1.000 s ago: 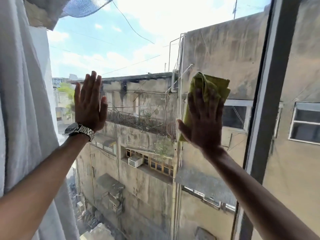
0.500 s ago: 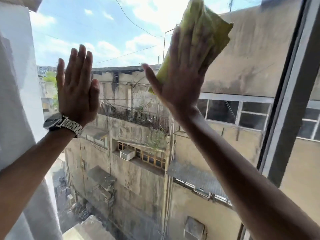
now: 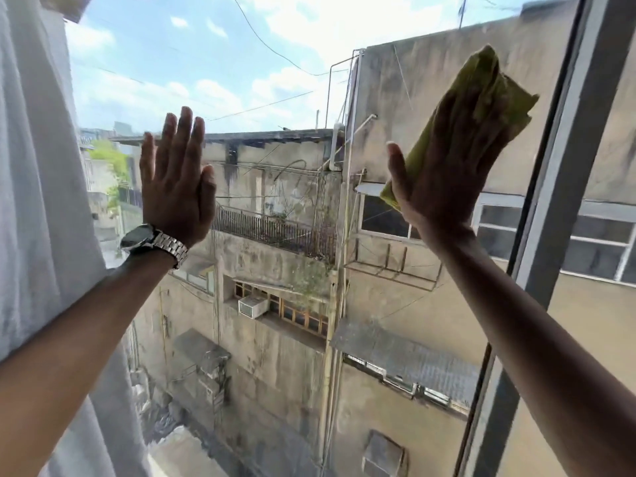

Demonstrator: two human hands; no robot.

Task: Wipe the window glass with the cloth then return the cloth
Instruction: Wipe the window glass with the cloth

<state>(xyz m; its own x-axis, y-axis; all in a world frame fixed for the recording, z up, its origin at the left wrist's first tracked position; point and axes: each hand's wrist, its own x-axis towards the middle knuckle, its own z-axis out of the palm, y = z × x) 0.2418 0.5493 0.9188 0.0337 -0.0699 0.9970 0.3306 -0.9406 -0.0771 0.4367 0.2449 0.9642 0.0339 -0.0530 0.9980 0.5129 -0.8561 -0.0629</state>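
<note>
A yellow-green cloth [image 3: 499, 87] is pressed flat against the window glass [image 3: 275, 80] under my right hand [image 3: 447, 166], in the pane's upper right, close to the grey frame. The cloth sticks out above my fingertips and below my thumb. My left hand [image 3: 175, 187], with a metal watch on the wrist, lies flat on the glass at the left with its fingers together and nothing in it. Through the glass I see worn buildings and sky.
A grey vertical window frame [image 3: 557, 187] runs down the right side, just beyond the cloth. A white curtain [image 3: 38, 201] hangs along the left edge, behind my left forearm. More glass lies to the right of the frame.
My right hand has slid the cloth to the right across the upper glass, toward the frame. A second ago it was lower, near the pane's middle. My left hand stays flat on the glass.
</note>
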